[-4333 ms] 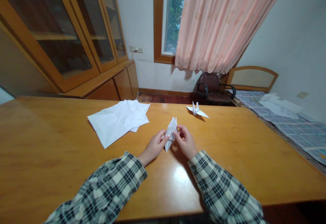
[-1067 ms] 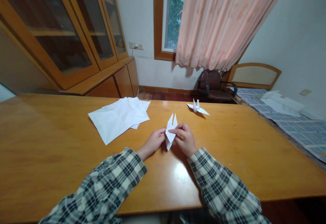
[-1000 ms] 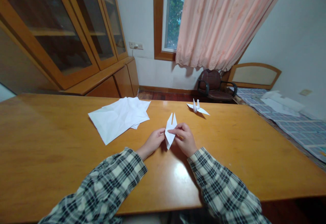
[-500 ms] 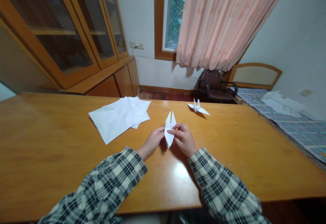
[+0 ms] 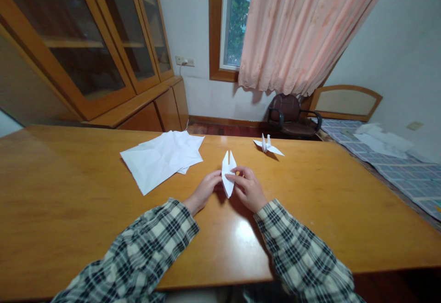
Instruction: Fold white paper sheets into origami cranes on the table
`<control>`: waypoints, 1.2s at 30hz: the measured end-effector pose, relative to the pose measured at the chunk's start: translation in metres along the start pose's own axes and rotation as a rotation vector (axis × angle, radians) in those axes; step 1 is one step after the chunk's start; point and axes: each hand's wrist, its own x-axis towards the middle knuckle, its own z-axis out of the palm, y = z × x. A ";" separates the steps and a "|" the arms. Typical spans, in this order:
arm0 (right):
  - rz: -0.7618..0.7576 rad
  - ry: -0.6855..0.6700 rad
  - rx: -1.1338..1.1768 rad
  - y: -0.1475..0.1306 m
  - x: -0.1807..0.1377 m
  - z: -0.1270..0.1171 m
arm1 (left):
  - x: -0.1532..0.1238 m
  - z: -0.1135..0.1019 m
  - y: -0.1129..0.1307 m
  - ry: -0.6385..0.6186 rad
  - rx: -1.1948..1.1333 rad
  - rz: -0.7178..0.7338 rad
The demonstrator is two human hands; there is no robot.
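Observation:
A small white folded paper piece (image 5: 228, 177) with two narrow points at its top is held upright over the wooden table (image 5: 69, 193). My left hand (image 5: 204, 190) pinches its left edge. My right hand (image 5: 247, 187) pinches its right side, fingers curled over the fold. Both arms wear plaid sleeves. A finished white paper crane (image 5: 268, 145) stands on the table behind and to the right of my hands.
A loose pile of white paper sheets (image 5: 161, 159) lies left of my hands. Beyond the table are a wooden glass-door cabinet (image 5: 86, 50), a dark office chair (image 5: 292, 115), a pink curtain (image 5: 303, 27) and a bed (image 5: 389, 160) at the right.
The folded piece has turned a little and its two top points have closed together. My hands stay pinched on it in nearly the same place.

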 end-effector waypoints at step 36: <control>0.342 0.056 0.238 0.007 0.004 0.012 | -0.001 0.002 -0.014 0.010 0.449 0.278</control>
